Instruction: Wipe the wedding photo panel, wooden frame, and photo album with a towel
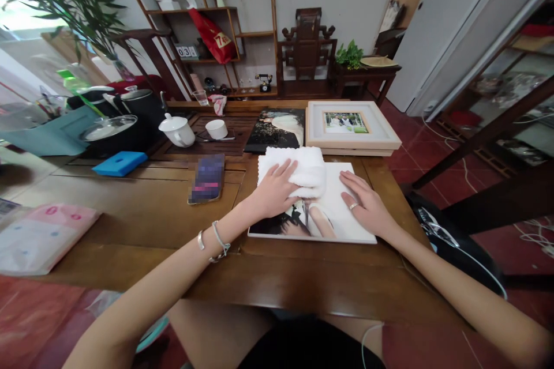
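A photo panel (346, 222) with a printed picture lies flat on the wooden table before me. Across its upper left part is a folded white cloth (309, 164), which hides some of the picture. My left hand (279, 187) rests on the cloth with its fingers stretched out, pressing it against the panel. On the panel's right side, my right hand (361, 199) lies flat with fingers extended, a ring on one of them. Behind the panel are a dark photo print (277, 127) and a pale framed photo (355, 141), both lying on the table.
Left of the panel lies a phone (208, 179), with a blue block (120, 164) farther left. A white teapot (178, 131) and white cup (216, 128) stand on the tea tray. A plastic-wrapped packet (47, 236) lies at the table's left. A black bag-like object (454, 242) sits right of the table.
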Available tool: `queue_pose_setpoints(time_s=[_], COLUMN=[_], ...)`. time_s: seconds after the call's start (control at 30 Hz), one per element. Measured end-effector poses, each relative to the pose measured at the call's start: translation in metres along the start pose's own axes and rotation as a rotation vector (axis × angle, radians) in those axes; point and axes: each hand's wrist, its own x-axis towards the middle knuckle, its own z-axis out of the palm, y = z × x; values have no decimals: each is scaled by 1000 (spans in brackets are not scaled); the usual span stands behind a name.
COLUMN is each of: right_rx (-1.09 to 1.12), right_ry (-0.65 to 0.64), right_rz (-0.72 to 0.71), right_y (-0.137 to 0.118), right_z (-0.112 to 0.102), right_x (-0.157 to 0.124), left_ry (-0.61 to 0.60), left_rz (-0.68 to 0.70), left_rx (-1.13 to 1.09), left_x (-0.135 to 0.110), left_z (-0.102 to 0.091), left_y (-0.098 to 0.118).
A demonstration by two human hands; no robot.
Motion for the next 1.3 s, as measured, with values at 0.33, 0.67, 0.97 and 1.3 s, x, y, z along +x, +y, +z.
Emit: queue_pose_setpoints(time_s=[0.33, 0.67, 0.97, 1.3], right_rx=[-27, -15, 18, 17], right_ry=[-6, -13, -7, -27], right_rz=[-4, -53, 4, -57], right_y=[0, 2, -4, 2], right_z=[0, -1, -2, -2], right_x=[0, 0, 1, 0], left_ry=[-13, -36, -72, -54], left_rz=[96, 132, 27, 26], left_rx=[-59, -28, 5, 6], left_x=[-60, -30, 34, -5], left_z=[-12, -10, -11, -13], left_y=[76, 61, 25, 63])
